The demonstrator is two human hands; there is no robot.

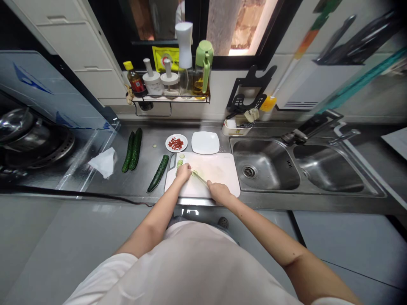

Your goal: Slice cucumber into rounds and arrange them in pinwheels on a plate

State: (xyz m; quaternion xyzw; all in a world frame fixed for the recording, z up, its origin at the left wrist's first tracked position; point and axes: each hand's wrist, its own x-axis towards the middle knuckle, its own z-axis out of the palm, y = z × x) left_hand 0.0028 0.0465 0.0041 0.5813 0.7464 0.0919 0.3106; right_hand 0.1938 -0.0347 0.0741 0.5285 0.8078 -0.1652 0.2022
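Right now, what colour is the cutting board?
The cutting board is mostly white (head view).

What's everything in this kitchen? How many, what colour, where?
Rectangular cutting board: one, white, centre
Long bumpy cucumbers: three, dark green, left of board
Round cucumber slices: several, pale green, on board
Slim knife: one, colour unclear, over board
Round plate of red pieces: one, white, behind board
Squarish plate: one, white, beside round plate
Crumpled tissue: one, white, left of cucumbers
Metal pot: one, silver, far left
Double-basin steel sink: one, grey, right
Angular faucet: one, dark, behind sink
Bottles and jars: five, mixed colours, wall shelf
Flat packet: one, yellow, behind jars
Utensil holder: one, white, by window's right
Framed window: one, black, back
Left hand: one, bare, over board
Right hand: one, bare, holding knife
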